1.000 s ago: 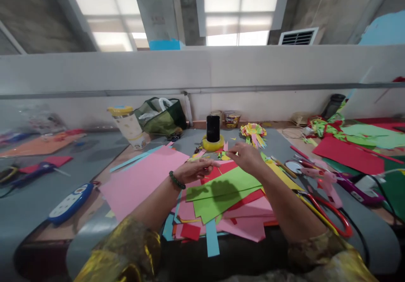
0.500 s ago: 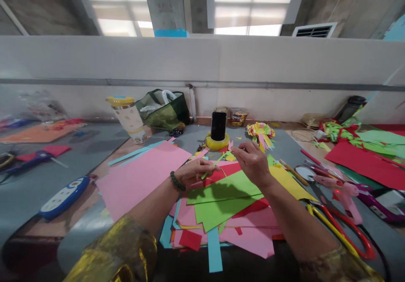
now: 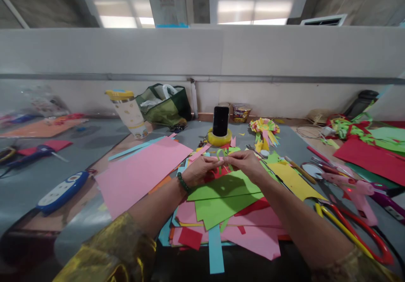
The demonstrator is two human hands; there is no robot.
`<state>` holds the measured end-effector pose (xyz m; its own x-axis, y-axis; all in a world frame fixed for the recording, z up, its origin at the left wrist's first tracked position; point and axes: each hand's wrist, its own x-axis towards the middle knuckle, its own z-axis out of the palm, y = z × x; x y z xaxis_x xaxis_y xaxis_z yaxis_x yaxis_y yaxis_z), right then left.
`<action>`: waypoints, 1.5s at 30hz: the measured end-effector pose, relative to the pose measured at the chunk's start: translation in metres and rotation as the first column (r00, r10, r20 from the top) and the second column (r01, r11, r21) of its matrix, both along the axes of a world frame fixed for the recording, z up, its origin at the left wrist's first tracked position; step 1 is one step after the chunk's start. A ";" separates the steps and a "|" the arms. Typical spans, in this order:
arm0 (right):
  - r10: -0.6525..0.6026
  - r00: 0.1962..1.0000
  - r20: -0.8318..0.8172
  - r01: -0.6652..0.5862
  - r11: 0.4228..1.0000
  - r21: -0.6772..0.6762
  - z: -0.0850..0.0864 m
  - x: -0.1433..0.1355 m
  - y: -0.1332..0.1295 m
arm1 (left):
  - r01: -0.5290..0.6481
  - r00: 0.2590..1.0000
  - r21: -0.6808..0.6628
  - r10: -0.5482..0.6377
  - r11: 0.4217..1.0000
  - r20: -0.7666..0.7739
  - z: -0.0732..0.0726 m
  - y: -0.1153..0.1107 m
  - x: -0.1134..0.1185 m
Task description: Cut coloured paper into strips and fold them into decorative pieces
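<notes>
A thin green paper strip (image 3: pixel 218 155), bent into a small loop, is pinched between my two hands. My left hand (image 3: pixel 200 172), with a dark bead bracelet at the wrist, grips it with thumb and fingers. The fingertips of my right hand (image 3: pixel 248 166) close on the same strip from the other side and nearly touch the left ones. Below the hands lie green paper sheets (image 3: pixel 221 208) on a pile of pink, red and blue paper. A blue strip (image 3: pixel 215 252) hangs over the pile's front edge.
A phone (image 3: pixel 220 121) stands in a yellow tape roll (image 3: pixel 219 137) straight ahead. A paper flower (image 3: pixel 264 128) lies right of it. Scissors (image 3: pixel 363 231) and a pink glue gun (image 3: pixel 356 189) sit at right. A tumbler (image 3: pixel 128 115), pink sheet (image 3: pixel 148 168) and blue-white device (image 3: pixel 63 193) are at left.
My hands have come together; my right hand moved left and its fingertips now meet the left ones. The green strip went from fairly straight to looped. The view shifted slightly.
</notes>
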<state>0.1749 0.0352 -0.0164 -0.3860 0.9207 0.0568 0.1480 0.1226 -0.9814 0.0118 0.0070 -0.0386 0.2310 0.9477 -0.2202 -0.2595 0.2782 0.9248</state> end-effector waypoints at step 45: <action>-0.174 0.964 -0.203 0.198 0.974 0.108 -0.014 -0.011 0.002 | -0.108 0.994 -0.026 0.108 0.994 -0.013 0.003 -0.010 0.013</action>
<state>0.1635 0.0371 -0.0301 -0.1791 0.9559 0.2326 -0.0083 0.2349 -0.9720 0.0243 -0.0029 -0.0360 0.1252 0.9607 -0.2479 -0.2790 0.2738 0.9204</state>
